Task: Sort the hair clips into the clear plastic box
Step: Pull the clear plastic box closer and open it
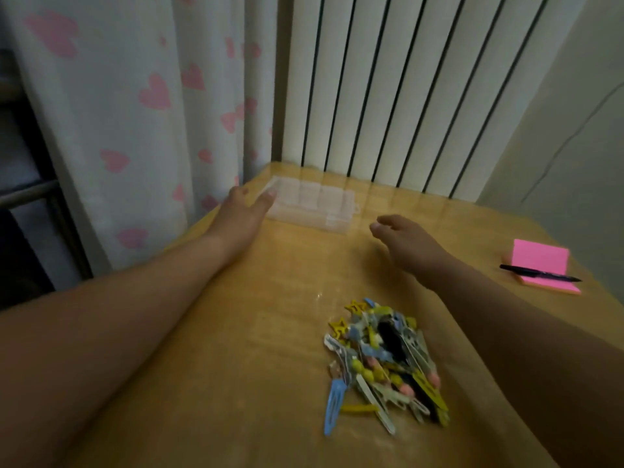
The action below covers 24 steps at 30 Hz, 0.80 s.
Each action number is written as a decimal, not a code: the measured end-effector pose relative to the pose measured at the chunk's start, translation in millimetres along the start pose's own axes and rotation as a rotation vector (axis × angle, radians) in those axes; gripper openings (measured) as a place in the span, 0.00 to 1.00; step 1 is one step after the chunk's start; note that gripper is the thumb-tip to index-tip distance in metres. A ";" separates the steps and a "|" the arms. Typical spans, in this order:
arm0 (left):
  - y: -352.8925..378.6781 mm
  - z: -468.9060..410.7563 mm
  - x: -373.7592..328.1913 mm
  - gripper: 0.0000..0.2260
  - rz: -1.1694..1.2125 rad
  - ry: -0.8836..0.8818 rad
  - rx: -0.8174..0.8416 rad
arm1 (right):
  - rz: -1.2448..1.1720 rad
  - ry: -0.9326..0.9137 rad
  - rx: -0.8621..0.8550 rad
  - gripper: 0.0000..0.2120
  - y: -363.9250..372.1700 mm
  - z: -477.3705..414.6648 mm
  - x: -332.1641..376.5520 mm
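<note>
While clips [385, 363] lie piled, left hand [241, 214] at box [317, 202] (right hand [401, 238] near)

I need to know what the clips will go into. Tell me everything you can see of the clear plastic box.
The clear plastic box is a flat, rectangular, translucent case split by thin walls into small compartments, with a small tab on its right edge. It lies flat at the far end of the wooden table. The left hand reaches its left corner; blur hides whether the fingers touch. The compartments look empty.
</note>
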<state>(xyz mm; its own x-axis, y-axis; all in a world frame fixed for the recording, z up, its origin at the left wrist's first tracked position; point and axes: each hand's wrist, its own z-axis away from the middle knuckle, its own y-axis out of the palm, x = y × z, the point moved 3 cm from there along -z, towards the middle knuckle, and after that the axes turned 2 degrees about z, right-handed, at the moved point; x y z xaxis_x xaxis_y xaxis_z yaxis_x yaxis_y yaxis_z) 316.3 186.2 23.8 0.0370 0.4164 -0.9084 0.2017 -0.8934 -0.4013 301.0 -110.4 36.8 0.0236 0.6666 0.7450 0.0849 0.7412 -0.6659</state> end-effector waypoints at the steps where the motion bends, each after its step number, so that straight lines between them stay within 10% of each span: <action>1: -0.2 -16.7 2.2 0.36 -0.012 -0.036 -0.010 | -0.011 -0.008 0.003 0.27 5.3 -14.9 3.9; 6: 22.8 -47.0 1.8 0.35 -0.127 -0.063 0.101 | 0.058 -0.093 0.114 0.26 32.0 -47.7 18.4; 12: 74.9 22.3 -22.8 0.33 -0.192 0.076 0.221 | 0.130 -0.035 -0.183 0.26 -25.5 31.6 -42.0; 24: 119.3 116.8 -78.6 0.31 -0.451 0.348 0.448 | 0.348 0.067 -0.272 0.52 -92.3 160.8 -110.2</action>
<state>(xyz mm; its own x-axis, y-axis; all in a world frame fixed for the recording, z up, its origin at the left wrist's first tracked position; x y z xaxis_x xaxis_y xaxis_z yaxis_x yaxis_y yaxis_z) 223.2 27.2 33.6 0.3691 0.7236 -0.5832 -0.1470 -0.5742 -0.8054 130.4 -239.6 9.8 0.1610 0.8595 0.4850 0.3195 0.4196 -0.8496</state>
